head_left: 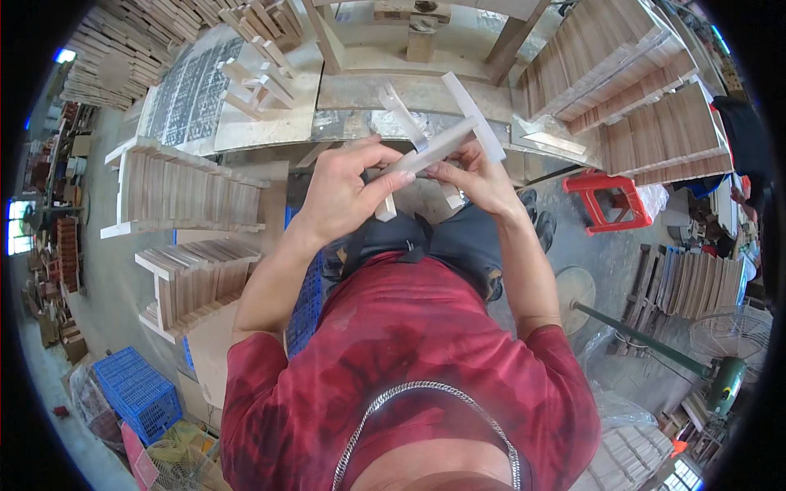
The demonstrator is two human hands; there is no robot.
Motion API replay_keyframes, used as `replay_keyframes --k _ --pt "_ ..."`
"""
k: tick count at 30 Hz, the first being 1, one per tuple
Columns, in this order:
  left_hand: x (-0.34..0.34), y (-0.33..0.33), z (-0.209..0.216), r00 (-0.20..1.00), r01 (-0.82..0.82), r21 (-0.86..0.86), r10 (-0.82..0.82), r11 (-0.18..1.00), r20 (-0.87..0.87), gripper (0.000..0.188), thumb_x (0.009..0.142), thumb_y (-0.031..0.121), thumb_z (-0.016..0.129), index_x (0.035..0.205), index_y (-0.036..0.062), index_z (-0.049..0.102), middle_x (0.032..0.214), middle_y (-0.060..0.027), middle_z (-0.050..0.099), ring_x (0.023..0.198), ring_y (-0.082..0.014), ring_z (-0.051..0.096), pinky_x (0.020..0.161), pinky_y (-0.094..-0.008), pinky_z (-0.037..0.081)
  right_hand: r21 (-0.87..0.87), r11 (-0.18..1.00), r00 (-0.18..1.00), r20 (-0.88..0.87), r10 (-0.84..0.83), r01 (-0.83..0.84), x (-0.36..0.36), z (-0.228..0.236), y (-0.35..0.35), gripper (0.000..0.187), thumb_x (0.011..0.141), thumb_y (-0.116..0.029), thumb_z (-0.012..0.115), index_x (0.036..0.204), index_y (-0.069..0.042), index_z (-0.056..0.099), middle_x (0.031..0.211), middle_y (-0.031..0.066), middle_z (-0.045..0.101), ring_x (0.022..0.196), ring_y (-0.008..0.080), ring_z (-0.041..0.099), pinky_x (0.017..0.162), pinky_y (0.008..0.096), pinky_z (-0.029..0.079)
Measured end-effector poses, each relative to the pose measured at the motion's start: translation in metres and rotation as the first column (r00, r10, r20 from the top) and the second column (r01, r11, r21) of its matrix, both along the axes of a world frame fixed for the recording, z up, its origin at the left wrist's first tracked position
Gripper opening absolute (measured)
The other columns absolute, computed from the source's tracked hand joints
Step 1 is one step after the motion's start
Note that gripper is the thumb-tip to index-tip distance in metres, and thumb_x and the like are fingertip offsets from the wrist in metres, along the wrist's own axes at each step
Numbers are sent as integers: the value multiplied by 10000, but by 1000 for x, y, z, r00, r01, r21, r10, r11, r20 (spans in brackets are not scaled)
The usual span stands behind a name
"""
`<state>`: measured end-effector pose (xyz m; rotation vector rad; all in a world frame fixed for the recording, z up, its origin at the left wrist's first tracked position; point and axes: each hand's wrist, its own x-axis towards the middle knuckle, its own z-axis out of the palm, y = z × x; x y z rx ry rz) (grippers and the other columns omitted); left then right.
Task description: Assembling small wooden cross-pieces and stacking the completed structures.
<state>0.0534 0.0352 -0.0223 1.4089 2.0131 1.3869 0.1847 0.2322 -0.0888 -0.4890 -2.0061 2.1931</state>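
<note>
In front of my lap I hold a pale wooden H-shaped frame [442,144], tilted, with a crossbar joining two side bars. My left hand [344,182] is closed on its left part, thumb lying along the wood. At the joint with the right side bar, my right hand [477,182] pinches the frame from below; its fingertips are partly hidden. The lower ends of both side bars show beneath my hands. Just beyond stands the wooden workbench [340,94].
Similar frames are stacked on the left [192,192] and lower left [205,282]. Loose frames [260,86] lie on the bench, with more stacks [606,61] at its right. A red stool [607,201], a green-poled fan [655,337] and a blue crate [137,394] stand on the floor.
</note>
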Motion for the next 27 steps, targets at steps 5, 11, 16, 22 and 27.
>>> replay_keyframes --k 5,11,16,22,27 --pt "-19 20 -22 949 75 -174 -16 982 315 169 904 155 727 979 5 751 843 -33 744 777 -89 632 773 -276 511 131 991 1000 13 28 -29 3 0 15 228 893 -113 763 1053 31 686 924 45 704 836 87 630 720 250 507" --pt "-51 38 -56 741 200 -110 -76 974 667 263 936 261 731 985 3 738 829 -34 729 723 -60 632 634 -244 485 68 998 997 -77 -4 9 -14 -11 14 208 893 -141 754 1011 23 702 805 1 660 702 42 541 615 230 424" --pt "-61 39 -73 766 220 -111 -101 969 634 260 947 253 718 989 -4 721 839 -38 728 751 -76 639 687 -247 493 10 997 991 -114 -70 72 -23 -31 11 179 899 -112 741 1007 25 703 791 -6 660 712 38 547 625 225 427" --pt "-66 40 -65 834 237 -175 -108 956 541 234 945 239 713 964 6 718 837 -41 727 759 -75 638 720 -254 490 -70 993 980 -173 -102 91 -25 -38 8 168 901 -103 740 1004 25 704 799 -17 658 711 34 547 621 217 419" --pt "-72 43 -67 814 284 -221 -113 933 569 227 943 244 715 952 18 716 832 -42 731 735 -73 634 684 -242 484 -149 988 994 -90 -61 47 -25 -38 11 181 910 -98 729 1037 29 708 777 -29 645 668 16 521 572 216 392"
